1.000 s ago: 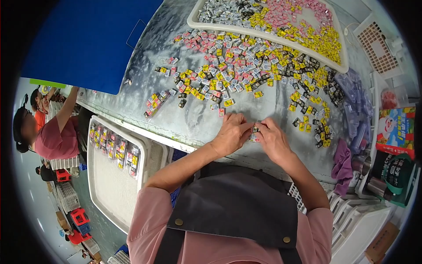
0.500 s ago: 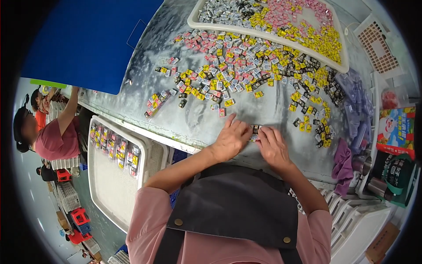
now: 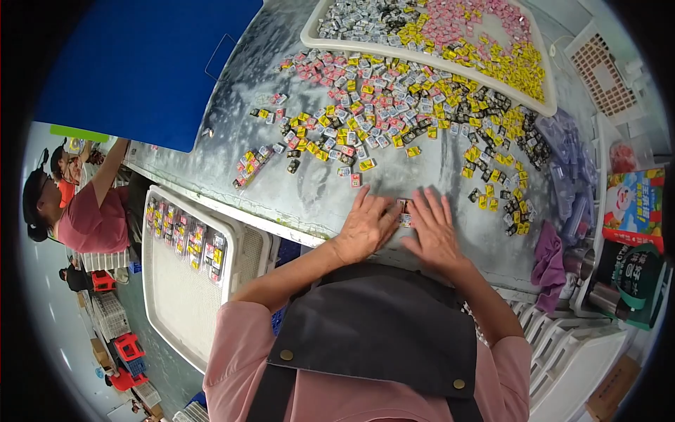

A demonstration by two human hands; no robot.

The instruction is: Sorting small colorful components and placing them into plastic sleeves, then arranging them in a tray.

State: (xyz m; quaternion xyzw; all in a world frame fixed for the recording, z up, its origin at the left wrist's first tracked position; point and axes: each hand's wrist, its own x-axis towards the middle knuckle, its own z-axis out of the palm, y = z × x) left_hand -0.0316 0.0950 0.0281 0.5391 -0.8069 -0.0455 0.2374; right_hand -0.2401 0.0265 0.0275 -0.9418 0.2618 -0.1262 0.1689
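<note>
Between my hands a short row of tiny printed packs [image 3: 405, 213] lies on the grey table, partly covered by my fingers. My left hand [image 3: 367, 226] rests at the row's left side, its fingers apart and partly bent. On the other side my right hand [image 3: 434, 231] lies with its fingers stretched out and spread, close against the row. Just beyond my left fingertips sits a single pink-and-white pack [image 3: 355, 180]. Farther off spreads a loose heap of yellow, pink, white and black packs [image 3: 380, 105]. A filled clear case [image 3: 251, 165] lies to the left.
A white tray [image 3: 429, 54] of sorted packs stands at the back. Clear empty cases [image 3: 568, 176] and a purple cloth [image 3: 548, 266] lie at right. Below the table edge at left, a white tray [image 3: 179, 309] bears filled cases. A blue board [image 3: 140, 70] and a co-worker [image 3: 91, 218] are beyond.
My right hand has opened out, its fingers now straighter and spread, and shifted slightly forward. The left hand has barely moved. The co-worker's arm has shifted a little.
</note>
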